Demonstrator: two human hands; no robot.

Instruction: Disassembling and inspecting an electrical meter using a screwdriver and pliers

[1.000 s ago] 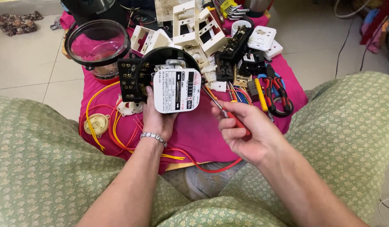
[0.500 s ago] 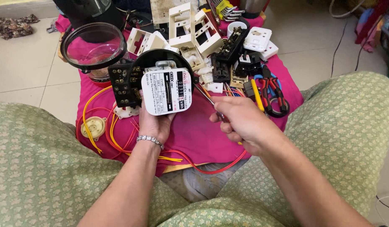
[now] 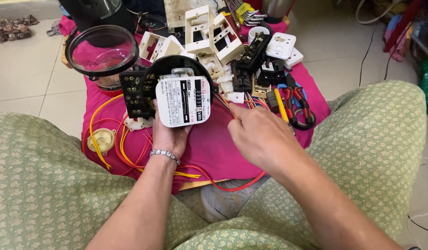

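We are holding the meter (image 3: pixel 177 95) up in our left hand (image 3: pixel 170 134), fingers wrapped behind and under its black body, white faceplate tilted toward the camera. It is hanging above the pink cloth (image 3: pixel 209 143), not resting on it. The black terminal block (image 3: pixel 136 95) is sticking out to the meter's left side, screws facing us.

Our right hand (image 3: pixel 262 136) is sitting to the right of the meter and slightly lower, knuckles up, fingers curled and pointing left toward the meter's right edge. We cannot tell whether it is gripping a tool or just pinching at the wires (image 3: pixel 230 103) (the fingertips are hidden under the hand itself). Those thin wires are running out from the meter's right side, straight into the gap between meter and right hand.

The relation that matters: the meter lies up and to the left of the right hand, close but not touching, with its long axis running left to right from terminal block to faceplate. The right hand is nearer to the wire side; the terminal block is on the far side, closer to the left thumb.

Nearby: a clear dome cover (image 3: pixel 102 51) behind the meter, white switch frames (image 3: pixel 209 34), red-handled pliers (image 3: pixel 299 104) to the right, yellow and red wire loops (image 3: pixel 117 148) below left.
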